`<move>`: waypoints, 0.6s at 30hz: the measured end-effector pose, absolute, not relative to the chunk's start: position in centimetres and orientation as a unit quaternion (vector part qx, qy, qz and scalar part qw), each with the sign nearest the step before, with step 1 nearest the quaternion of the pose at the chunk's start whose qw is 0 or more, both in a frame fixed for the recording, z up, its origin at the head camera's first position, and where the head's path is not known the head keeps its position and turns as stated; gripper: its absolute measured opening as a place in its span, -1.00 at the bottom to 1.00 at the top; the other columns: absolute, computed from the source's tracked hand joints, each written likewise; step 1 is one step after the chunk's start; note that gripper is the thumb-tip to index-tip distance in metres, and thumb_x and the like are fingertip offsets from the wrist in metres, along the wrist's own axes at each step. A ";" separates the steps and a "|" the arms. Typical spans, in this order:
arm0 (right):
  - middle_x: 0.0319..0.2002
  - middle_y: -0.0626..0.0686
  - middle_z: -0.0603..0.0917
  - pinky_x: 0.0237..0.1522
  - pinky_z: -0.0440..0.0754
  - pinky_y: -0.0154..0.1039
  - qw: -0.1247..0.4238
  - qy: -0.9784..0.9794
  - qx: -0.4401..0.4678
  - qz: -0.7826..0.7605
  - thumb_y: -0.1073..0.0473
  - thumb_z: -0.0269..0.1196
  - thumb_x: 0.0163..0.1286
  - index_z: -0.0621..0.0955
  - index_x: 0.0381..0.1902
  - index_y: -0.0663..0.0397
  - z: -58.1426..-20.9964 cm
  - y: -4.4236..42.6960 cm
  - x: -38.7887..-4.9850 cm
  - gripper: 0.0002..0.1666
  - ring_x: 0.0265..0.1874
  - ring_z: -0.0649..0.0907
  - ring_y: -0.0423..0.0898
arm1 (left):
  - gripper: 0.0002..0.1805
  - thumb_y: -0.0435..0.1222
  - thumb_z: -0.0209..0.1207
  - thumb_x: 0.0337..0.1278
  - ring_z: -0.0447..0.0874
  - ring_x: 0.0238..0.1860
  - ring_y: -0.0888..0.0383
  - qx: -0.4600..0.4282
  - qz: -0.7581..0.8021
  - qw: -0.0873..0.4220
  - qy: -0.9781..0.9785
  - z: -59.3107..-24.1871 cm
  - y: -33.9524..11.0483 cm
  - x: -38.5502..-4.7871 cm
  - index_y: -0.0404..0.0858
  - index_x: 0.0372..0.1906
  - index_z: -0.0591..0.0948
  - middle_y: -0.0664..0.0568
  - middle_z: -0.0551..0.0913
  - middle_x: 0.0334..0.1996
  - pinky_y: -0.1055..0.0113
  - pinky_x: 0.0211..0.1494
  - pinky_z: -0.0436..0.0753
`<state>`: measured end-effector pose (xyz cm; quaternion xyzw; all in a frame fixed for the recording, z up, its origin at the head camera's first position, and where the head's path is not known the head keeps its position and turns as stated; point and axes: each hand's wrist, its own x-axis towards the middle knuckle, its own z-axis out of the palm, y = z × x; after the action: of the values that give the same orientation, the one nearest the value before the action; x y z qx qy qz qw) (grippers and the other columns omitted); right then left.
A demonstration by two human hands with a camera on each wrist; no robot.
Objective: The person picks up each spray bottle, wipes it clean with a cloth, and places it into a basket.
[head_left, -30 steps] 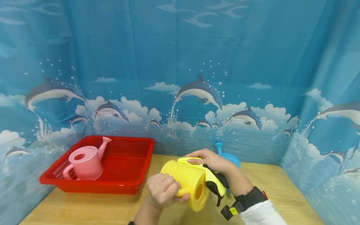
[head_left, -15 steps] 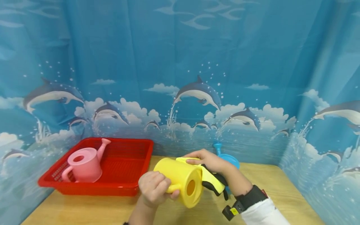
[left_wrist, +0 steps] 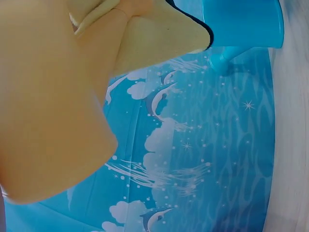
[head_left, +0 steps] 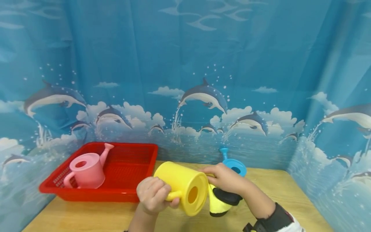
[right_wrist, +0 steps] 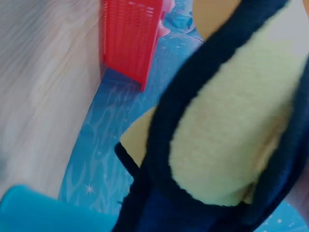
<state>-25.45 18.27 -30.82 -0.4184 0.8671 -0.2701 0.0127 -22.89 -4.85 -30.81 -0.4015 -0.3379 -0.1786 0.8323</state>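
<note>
My left hand (head_left: 154, 195) grips the handle of a yellow watering can (head_left: 181, 183), which is tilted on its side above the table with its top opening toward me. Right of the can, my right hand (head_left: 229, 179) holds a yellow cloth (head_left: 218, 203) with black edging, its fingertips at the can's far rim. Most of the cloth hangs below that hand. In the left wrist view the can's wall (left_wrist: 43, 121) fills the left, with the cloth (left_wrist: 159, 43) beside it. Folds of the cloth (right_wrist: 231, 121) cover much of the right wrist view. The can's spout is hidden.
A red basket (head_left: 127, 195) stands at the left of the wooden table (head_left: 278, 187), with a pink watering can (head_left: 88, 172) in it. A blue watering can (head_left: 236, 165) stands behind my right hand. A dolphin-print curtain (head_left: 185, 64) surrounds the table's back and side.
The yellow watering can and my left hand have shifted left. My right hand has slid from the can's upper side to its right rim, and the cloth now hangs lower beneath it.
</note>
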 end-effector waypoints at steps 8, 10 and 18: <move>0.01 -0.04 0.70 -0.02 0.62 -0.37 -0.077 0.852 -0.477 -0.201 0.14 0.14 0.44 0.63 0.10 -0.08 -30.6 19.5 -24.5 -0.68 -0.03 0.69 -0.14 | -0.43 -0.09 0.06 0.33 0.05 -0.85 0.29 -0.401 -0.183 0.833 -0.335 -30.7 -4.8 -22.8 -0.20 -0.81 0.27 0.14 0.22 -0.87 0.55 -0.72 0.05; -0.01 -0.04 0.71 -0.04 0.63 -0.36 -0.090 0.850 -0.486 -0.183 0.16 0.16 0.42 0.63 0.09 -0.06 -30.4 20.0 -24.4 -0.69 -0.05 0.69 -0.13 | -0.43 -0.10 0.06 0.33 0.05 -0.84 0.30 -0.403 -0.187 0.829 -0.340 -30.8 -4.8 -22.7 -0.20 -0.81 0.27 0.14 0.22 -0.87 0.55 -0.72 0.05; -0.04 -0.01 0.73 -0.07 0.65 -0.35 -0.100 0.835 -0.514 -0.166 0.21 0.18 0.40 0.64 0.06 0.02 -30.0 21.0 -24.5 -0.70 -0.08 0.71 -0.13 | -0.42 -0.09 0.06 0.34 0.05 -0.84 0.28 -0.406 -0.193 0.828 -0.337 -30.9 -4.8 -22.8 -0.22 -0.81 0.28 0.13 0.22 -0.87 0.53 -0.72 0.05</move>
<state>-24.51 21.05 -29.95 -0.5144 0.8354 -0.1660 -0.0997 -22.82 -4.78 -30.92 -0.4057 -0.3365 -0.1932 0.8276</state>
